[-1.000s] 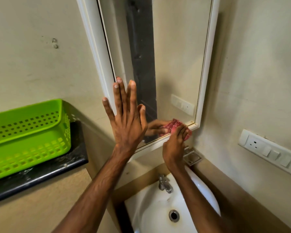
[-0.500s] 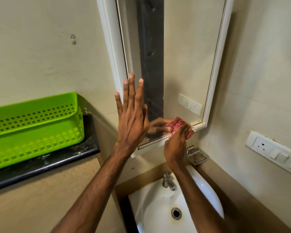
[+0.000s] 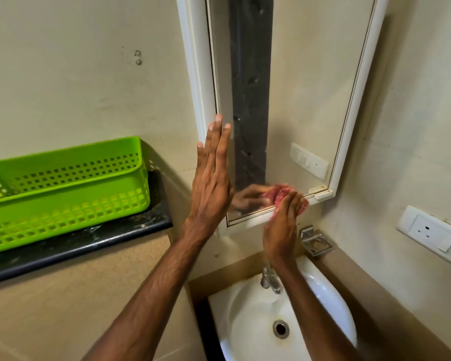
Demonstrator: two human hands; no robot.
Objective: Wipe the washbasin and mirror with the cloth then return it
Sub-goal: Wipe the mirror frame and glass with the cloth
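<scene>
White-framed mirror (image 3: pixel 305 100) fills the upper centre; the washbasin (image 3: pixel 331 290) sits lower right beneath it. A green basket (image 3: pixel 63 183) stands on the black ledge (image 3: pixel 141 225) at left. The left hand (image 3: pixel 211 188) is flat, fingers straight and together, at the mirror's lower left edge. The right hand (image 3: pixel 281 225) curls round the bunched red cloth (image 3: pixel 279 192), pressing it to the glass's bottom edge.

- cloth (image 3: pixel 284 195): red-pink, with paler flecks;
- mirror (image 3: pixel 297 100): white frame, thin tan inner line;
- basin (image 3: pixel 323 295): glossy white;
- basket (image 3: pixel 63 183): bright green, with rows of square holes;
- shelf (image 3: pixel 89 238): black, with faint pale veining;
- wall (image 3: pixel 63 74): cream, with a tan band round the basin;
- socket (image 3: pixel 432 230): white;
- tap (image 3: pixel 267 278): silver.
</scene>
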